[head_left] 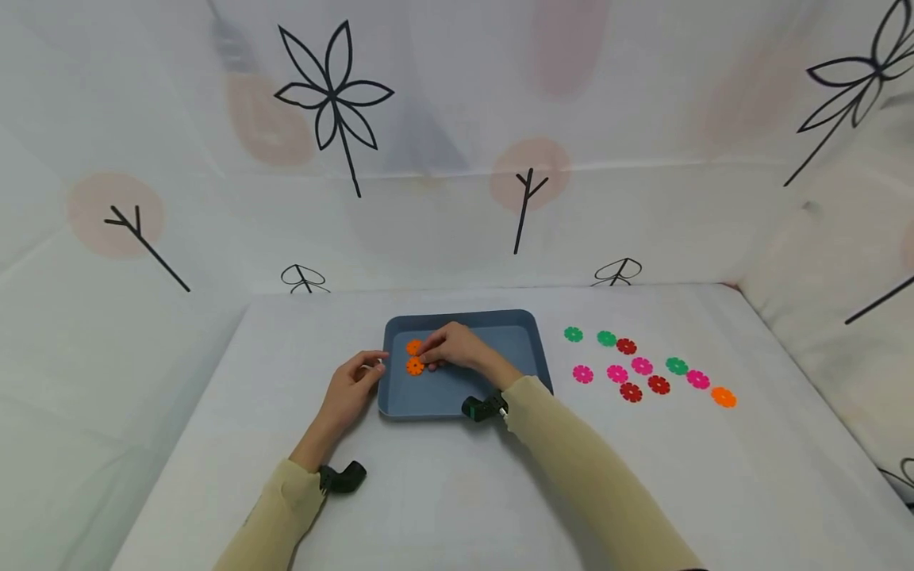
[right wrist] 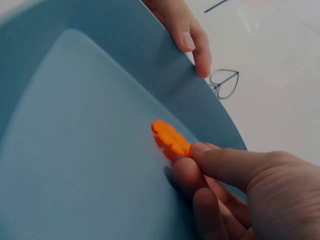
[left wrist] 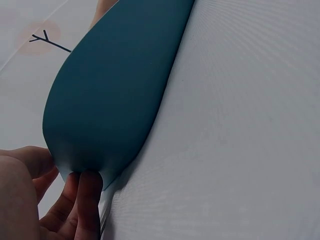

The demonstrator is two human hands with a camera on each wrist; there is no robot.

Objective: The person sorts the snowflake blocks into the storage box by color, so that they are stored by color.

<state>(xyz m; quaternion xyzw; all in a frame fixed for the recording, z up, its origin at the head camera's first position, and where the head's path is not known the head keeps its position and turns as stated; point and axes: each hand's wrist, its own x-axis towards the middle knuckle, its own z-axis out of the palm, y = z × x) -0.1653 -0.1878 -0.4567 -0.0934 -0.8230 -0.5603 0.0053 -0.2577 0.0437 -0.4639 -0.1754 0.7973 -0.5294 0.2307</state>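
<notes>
Orange disc: the one I've got is over the tray floor, left part, tilted edge-on to the right wrist view.
Right hand: my right hand reaches in over the tray, thumb and forefinger pinching that disc by its edge; other fingers bent underneath.
Orange pair: head view has two orange discs at my right fingertips, a far one and a near one, the near one partly behind my fingers.
Tray: blue-grey, rounded corners, raised rim, flat on the table; tray sits around mid-scene.
Left hand: my left hand is at the tray's left side, fingers relaxed, a bit spread, tips touching the rim from outside, no disc in it.
Loose discs: eleven, right of the tray, scattered, flat: three green discs, three red discs, four pink discs, one lone orange disc at far right end of the spread, on its near side.
Wrists: black camera on each, pale yellow-green sleeves.
Table: white table.
Backdrop: white cloth, black line plants, faded pink blobs.
</notes>
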